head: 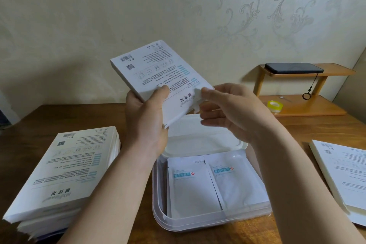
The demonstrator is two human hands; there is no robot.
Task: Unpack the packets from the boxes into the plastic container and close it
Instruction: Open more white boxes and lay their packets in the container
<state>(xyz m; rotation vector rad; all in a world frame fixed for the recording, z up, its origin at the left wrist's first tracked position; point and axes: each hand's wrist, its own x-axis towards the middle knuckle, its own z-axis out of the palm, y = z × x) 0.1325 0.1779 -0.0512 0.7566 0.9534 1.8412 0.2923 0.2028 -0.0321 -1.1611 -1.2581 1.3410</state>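
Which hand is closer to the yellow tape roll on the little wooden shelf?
The right hand. It pinches the box just left of the yellow tape roll. The left hand grips the box farther left.

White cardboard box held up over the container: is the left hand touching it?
Touching. The head view shows the left hand holding the white cardboard box, thumb pressed on its printed face.

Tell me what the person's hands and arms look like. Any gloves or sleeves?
No gloves. The left hand and right hand are bare, with no rings, watch or bracelet showing. Both forearms are bare too; no sleeve reaches into view.
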